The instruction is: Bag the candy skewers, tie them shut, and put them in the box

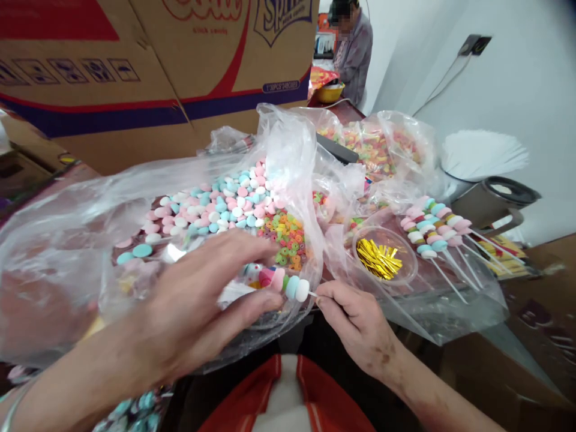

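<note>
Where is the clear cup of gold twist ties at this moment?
In the head view the clear cup of gold twist ties sits right of centre on the plastic sheet, just above the right hand and left of the finished candy skewers.

White room, boxes stacked behind the bench

I see a plain white wall (517, 90) with a socket and cable (472, 45), large printed cardboard boxes (148, 72) at left, and another person (353, 51) working in the far corner.
</note>
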Tool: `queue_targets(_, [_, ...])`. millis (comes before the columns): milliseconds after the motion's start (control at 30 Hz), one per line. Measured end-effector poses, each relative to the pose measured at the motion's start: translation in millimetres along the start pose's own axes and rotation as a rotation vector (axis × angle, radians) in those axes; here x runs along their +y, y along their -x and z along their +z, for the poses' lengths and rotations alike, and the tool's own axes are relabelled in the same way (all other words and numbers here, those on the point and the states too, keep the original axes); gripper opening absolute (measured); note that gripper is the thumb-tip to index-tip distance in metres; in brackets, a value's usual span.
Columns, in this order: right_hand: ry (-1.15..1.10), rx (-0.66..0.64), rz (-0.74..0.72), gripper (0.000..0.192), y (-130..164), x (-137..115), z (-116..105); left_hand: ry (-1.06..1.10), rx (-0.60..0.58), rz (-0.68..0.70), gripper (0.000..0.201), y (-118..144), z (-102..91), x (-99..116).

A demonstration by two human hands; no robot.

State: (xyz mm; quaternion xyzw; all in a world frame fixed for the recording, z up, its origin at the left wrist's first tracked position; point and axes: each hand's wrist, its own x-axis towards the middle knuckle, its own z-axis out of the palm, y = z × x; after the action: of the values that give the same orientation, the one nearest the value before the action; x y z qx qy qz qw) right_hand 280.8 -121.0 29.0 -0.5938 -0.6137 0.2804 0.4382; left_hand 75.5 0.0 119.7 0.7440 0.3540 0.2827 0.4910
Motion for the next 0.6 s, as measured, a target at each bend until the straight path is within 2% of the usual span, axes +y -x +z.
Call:
queue_targets(67, [-0.071,0.060,0.060,0.020,0,-2,4,-0.309,0.176,0.228,0.016,17,-5.9,2])
queue_targets(100, [-0.098,0.082,0.077,0.020,0,-3,6,-0.387,0.246,0.241,0.009,25,-7.7,-1])
queue_targets(167, [-0.140,0.105,0.093,0.021,1,-3,12,-0.371,0.258,0.096,0.009,33,-7.9,-12])
queue_targets(200, [-0.159,0.106,0.099,0.022,1,-3,14,-0.288,0.237,-0.018,0.013,34,-6.2,-18])
queue_targets(267, [-0.196,0.085,0.119,0.023,2,-4,19,0.020,0.203,-0.188,0.024,28,0.2,-27])
queue_targets(300, [-0.210,0.067,0.131,0.024,2,-5,22,0.215,0.232,-0.227,0.031,23,4.4,-30])
queue_targets(400, [-0.237,0.020,0.159,0.026,2,-8,30,0.714,0.396,-0.195,0.044,4,17.5,-31])
queue_targets(500, [-0.259,-0.025,0.182,0.028,2,-12,35,0.921,0.545,-0.173,0.028,-13,26.0,-30])
queue_targets(567, [-0.235,-0.015,0.166,0.028,3,-11,37,0.998,0.557,-0.213,0.012,-22,27.6,-31])
queue_targets(600, [-0.202,0.011,0.140,0.027,3,-10,36,1.033,0.535,-0.247,0.010,-25,27.2,-32])
